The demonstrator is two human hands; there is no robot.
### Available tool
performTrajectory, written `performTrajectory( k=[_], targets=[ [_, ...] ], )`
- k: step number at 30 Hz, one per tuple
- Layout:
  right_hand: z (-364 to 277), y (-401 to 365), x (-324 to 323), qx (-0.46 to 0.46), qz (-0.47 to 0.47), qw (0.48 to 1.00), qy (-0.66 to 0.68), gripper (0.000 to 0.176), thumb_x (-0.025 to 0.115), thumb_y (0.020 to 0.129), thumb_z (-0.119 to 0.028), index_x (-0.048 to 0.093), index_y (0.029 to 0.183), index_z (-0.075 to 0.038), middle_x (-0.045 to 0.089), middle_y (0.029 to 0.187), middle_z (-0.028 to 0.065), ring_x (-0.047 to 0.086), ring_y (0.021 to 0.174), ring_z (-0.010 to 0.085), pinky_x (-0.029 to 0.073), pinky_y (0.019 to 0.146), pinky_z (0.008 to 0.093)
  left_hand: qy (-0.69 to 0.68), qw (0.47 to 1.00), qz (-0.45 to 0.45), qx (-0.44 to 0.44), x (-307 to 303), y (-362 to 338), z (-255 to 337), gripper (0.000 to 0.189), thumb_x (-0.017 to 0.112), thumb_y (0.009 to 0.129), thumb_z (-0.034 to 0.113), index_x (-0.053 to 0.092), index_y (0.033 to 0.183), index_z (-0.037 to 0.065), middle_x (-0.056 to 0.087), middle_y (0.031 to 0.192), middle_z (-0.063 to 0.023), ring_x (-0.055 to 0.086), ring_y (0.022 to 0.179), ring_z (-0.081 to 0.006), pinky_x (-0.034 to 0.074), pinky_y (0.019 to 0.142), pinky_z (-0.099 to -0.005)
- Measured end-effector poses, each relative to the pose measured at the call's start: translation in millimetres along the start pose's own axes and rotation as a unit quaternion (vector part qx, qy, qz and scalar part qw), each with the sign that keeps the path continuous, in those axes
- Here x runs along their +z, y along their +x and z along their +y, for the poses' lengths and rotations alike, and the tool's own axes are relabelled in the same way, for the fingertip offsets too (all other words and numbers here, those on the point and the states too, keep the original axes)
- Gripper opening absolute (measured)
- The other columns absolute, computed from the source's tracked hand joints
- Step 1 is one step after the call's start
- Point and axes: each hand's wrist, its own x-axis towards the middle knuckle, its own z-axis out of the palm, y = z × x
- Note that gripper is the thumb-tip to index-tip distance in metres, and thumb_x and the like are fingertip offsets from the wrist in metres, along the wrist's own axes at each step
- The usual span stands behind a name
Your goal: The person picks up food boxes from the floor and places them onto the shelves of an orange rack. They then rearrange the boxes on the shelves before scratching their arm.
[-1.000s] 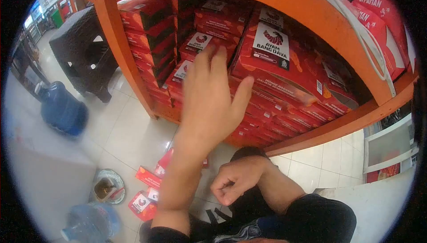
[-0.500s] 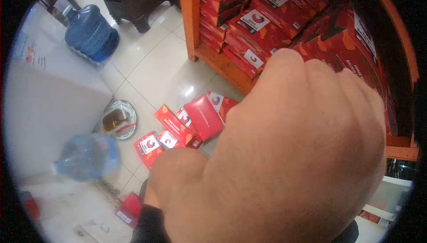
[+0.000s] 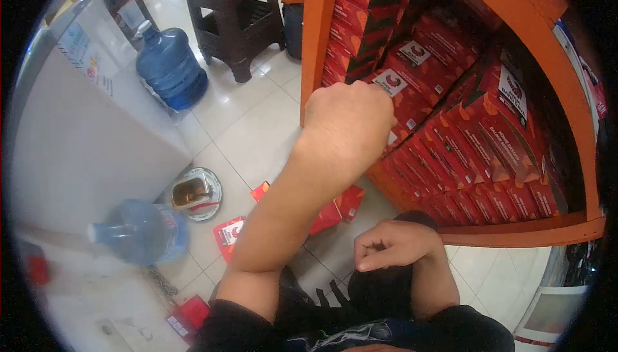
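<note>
My left hand (image 3: 347,120) is closed into a fist, fingers curled together, and I cannot tell if something is inside it. The knuckles are just beside a red box (image 3: 407,104) with a white label, which lies in the stacks on the orange shelf (image 3: 314,36). My right hand (image 3: 394,246) rests low on my lap, fingers curled loosely, with nothing visible in it. Under my left forearm some loose red packs (image 3: 336,213) lie on the tiled floor. Further left are a small dish (image 3: 196,192), a lying water bottle (image 3: 138,231) and a standing blue one (image 3: 170,68).
</note>
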Motion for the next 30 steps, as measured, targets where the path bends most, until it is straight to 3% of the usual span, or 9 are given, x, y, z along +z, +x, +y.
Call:
performTrajectory(
  k=[9, 18, 20, 21, 22, 24, 26, 28, 30],
  targets=[
    [-4.3, 8.6, 5.9, 0.007, 0.009, 1.000, -0.008, 0.036, 0.070, 0.098, -0.041, 0.069, 0.092, -0.005, 0.062, 0.068, 0.0041, 0.057, 0.065, 0.0122, 0.044, 0.059, 0.0326, -0.035, 0.996, -0.080, -0.002, 7.7, 2.0, -19.2, 0.041, 0.065, 0.095, 0.040, 0.070, 0.095, 0.000, 0.071, 0.085, -0.0256, 0.072, 0.087, -0.0436, 0.058, 0.077, -0.0525],
    [-4.9, 12.2, 6.6, 0.013, 0.022, 0.999, -0.033, 0.034, 0.071, 0.098, -0.037, 0.070, 0.090, -0.003, 0.063, 0.067, 0.0052, 0.058, 0.063, 0.0127, 0.044, 0.059, 0.0331, -0.117, 0.990, -0.064, 0.045, 45.8, 20.1, -49.8, 0.037, 0.063, 0.096, 0.038, 0.069, 0.102, 0.002, 0.072, 0.091, -0.0245, 0.070, 0.092, -0.0428, 0.056, 0.081, -0.0511],
    [-1.6, 15.5, 5.4, 0.042, 0.035, 0.993, -0.106, 0.047, 0.068, 0.097, -0.047, 0.066, 0.080, -0.003, 0.063, 0.068, 0.0141, 0.062, 0.063, 0.0248, 0.048, 0.061, 0.0394, -0.093, 0.992, -0.061, -0.054, 83.1, 31.0, -76.8, 0.042, 0.063, 0.096, 0.041, 0.069, 0.110, 0.002, 0.073, 0.088, -0.0221, 0.071, 0.093, -0.0409, 0.055, 0.084, -0.0495],
    [-3.6, 16.8, 6.0, 0.037, 0.050, 0.989, -0.132, 0.051, 0.067, 0.096, -0.049, 0.064, 0.075, -0.003, 0.064, 0.070, 0.0180, 0.065, 0.067, 0.0323, 0.049, 0.063, 0.0427, -0.113, 0.972, -0.104, -0.177, 110.1, 29.9, -95.3, 0.052, 0.063, 0.095, 0.048, 0.065, 0.120, 0.003, 0.073, 0.099, -0.0219, 0.070, 0.102, -0.0396, 0.054, 0.090, -0.0494],
    [-4.4, 16.6, 9.3, 0.040, 0.044, 0.991, -0.119, 0.051, 0.067, 0.096, -0.049, 0.064, 0.075, -0.003, 0.064, 0.070, 0.0180, 0.065, 0.067, 0.0323, 0.049, 0.063, 0.0427, -0.124, 0.935, -0.143, -0.299, 142.2, 20.3, -114.0, 0.063, 0.063, 0.094, 0.054, 0.062, 0.130, 0.003, 0.073, 0.111, -0.0217, 0.068, 0.111, -0.0382, 0.053, 0.095, -0.0492],
    [-3.0, 15.9, 9.8, 0.067, 0.072, 0.980, -0.173, 0.051, 0.066, 0.095, -0.050, 0.066, 0.077, -0.003, 0.066, 0.073, 0.0193, 0.067, 0.071, 0.0381, 0.050, 0.065, 0.0461, -0.018, 0.875, -0.193, -0.443, 212.0, -32.9, -133.3, 0.079, 0.063, 0.089, 0.064, 0.055, 0.142, 0.006, 0.059, 0.143, -0.0214, 0.057, 0.131, -0.0378, 0.050, 0.102, -0.0541],
    [0.0, 13.4, 9.0, 0.056, 0.083, 0.982, -0.162, 0.046, 0.070, 0.094, -0.048, 0.066, 0.076, -0.006, 0.063, 0.065, 0.0141, 0.065, 0.064, 0.0337, 0.048, 0.060, 0.0421, -0.059, 0.806, -0.231, -0.541, 289.9, -77.4, -139.4, 0.103, 0.064, 0.084, 0.072, 0.030, 0.159, 0.008, 0.038, 0.160, -0.0243, 0.041, 0.145, -0.0400, 0.037, 0.114, -0.0593],
    [-4.4, 13.9, 6.3, 0.077, 0.071, 0.980, -0.167, 0.045, 0.070, 0.094, -0.048, 0.067, 0.077, -0.006, 0.065, 0.067, 0.0150, 0.066, 0.066, 0.0346, 0.048, 0.060, 0.0432, -0.055, 0.789, -0.264, -0.552, 272.4, -90.7, -88.6, 0.119, 0.069, 0.079, 0.074, 0.017, 0.163, 0.008, 0.025, 0.163, -0.0310, 0.035, 0.149, -0.0447, 0.021, 0.122, -0.0605],
    [-1.4, 19.9, 4.6, 0.071, 0.066, 0.981, -0.168, 0.045, 0.069, 0.094, -0.048, 0.068, 0.077, -0.006, 0.065, 0.068, 0.0155, 0.067, 0.067, 0.0350, 0.049, 0.061, 0.0438, -0.039, 0.796, -0.306, -0.521, 286.0, -92.6, -79.6, 0.121, 0.070, 0.078, 0.073, 0.013, 0.164, 0.008, 0.017, 0.166, -0.0307, 0.028, 0.151, -0.0458, 0.014, 0.123, -0.0610]
  ],
)
